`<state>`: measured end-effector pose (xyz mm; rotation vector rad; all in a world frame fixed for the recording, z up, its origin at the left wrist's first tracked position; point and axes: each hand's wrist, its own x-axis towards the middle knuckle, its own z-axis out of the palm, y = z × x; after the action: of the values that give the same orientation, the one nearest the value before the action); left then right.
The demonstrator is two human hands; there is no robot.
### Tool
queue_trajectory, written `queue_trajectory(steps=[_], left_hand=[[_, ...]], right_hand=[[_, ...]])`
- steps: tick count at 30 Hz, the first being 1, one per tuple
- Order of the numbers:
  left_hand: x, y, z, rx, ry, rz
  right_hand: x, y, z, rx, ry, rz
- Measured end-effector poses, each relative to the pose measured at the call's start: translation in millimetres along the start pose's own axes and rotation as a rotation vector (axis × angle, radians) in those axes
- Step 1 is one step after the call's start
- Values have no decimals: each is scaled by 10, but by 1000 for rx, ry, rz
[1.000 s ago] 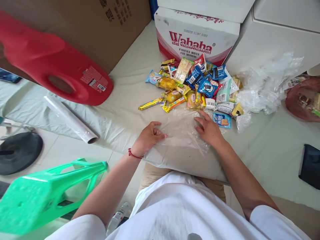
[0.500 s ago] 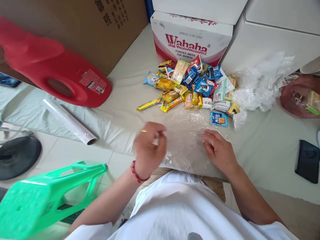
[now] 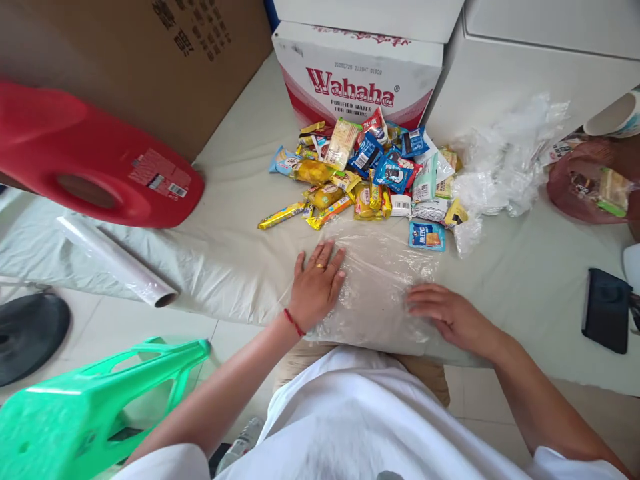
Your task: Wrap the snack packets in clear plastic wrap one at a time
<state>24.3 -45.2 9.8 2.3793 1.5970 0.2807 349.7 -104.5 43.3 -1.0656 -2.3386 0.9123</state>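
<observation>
A sheet of clear plastic film [image 3: 373,293] lies spread on the cloth-covered table in front of me, wrinkled along its edges. My left hand [image 3: 317,283] rests flat on the film's left side, fingers apart, a ring on one finger. At the right side of the film is my right hand [image 3: 450,317], its fingers stretched out over the edge with nothing held in them. Just beyond the film sits a pile of wrapped snacks [image 3: 345,170] in yellow, blue and red packets. A small blue snack packet [image 3: 427,236] lies by the film's far right corner.
A roll of plastic film [image 3: 117,261] and a red jug [image 3: 100,160] are at the left. Behind the snacks stands a Wahaha carton [image 3: 355,80]. Crumpled clear plastic [image 3: 505,167], a reddish bowl [image 3: 567,190] and a phone [image 3: 607,310] are rightward. A green stool [image 3: 115,393] stands below.
My left hand, half closed and raised before, now lies flat on the film with fingers spread. My right hand has come down lower at the film's right side. The view has shifted slightly.
</observation>
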Motion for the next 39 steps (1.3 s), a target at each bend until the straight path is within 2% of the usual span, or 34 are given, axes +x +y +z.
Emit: queue_trajectory(steps=[3,5,6,8,10,12,14,17,19,22,25,27,28,30,32,33,35,37,39], left_hand=[[-83,117,-54,2,137,-60],[7,157,-94,-11,183,-21],[78,158,-108,-19,171,7],[231,115,-115,-26,95,33],[339,23,-95,-12,7,14],[370,-88,-61,18,-41,8],[333,-176,-30,52,-56,43],[239,-224,-2,81,-67,109],[197,-228,14,82,-81,139],[173,-269,26,77,-91,156],[154,-333,-32,48,-82,118],[132,-310,-133,13,-4,66],[119,-263,-197,-6,72,38],[97,-100,-329,-48,262,-8],[95,105,-417,-114,371,20],[106,195,-429,-147,367,59],[160,297,-381,-171,271,134],[241,262,-257,-114,153,132],[317,120,-112,-23,55,101]], right_hand=[[233,-71,-140,-20,269,85],[423,-146,-35,-100,325,100],[499,-181,67,-147,289,89],[569,-237,314,-219,112,34],[519,-280,517,-223,-96,-25],[394,-319,574,-147,-233,-55],[285,-349,466,-1,-241,-43],[312,-301,174,141,-31,34],[453,-154,44,37,75,95],[698,200,9,-215,34,162],[836,479,21,-274,36,149],[866,506,-4,-234,91,88],[872,468,-21,-215,124,61],[886,323,-32,-199,170,26],[906,159,11,-207,148,-10],[916,97,50,-211,105,-32],[924,44,132,-207,-4,-61],[909,89,159,-157,-74,-46],[881,192,87,-22,-72,28]])
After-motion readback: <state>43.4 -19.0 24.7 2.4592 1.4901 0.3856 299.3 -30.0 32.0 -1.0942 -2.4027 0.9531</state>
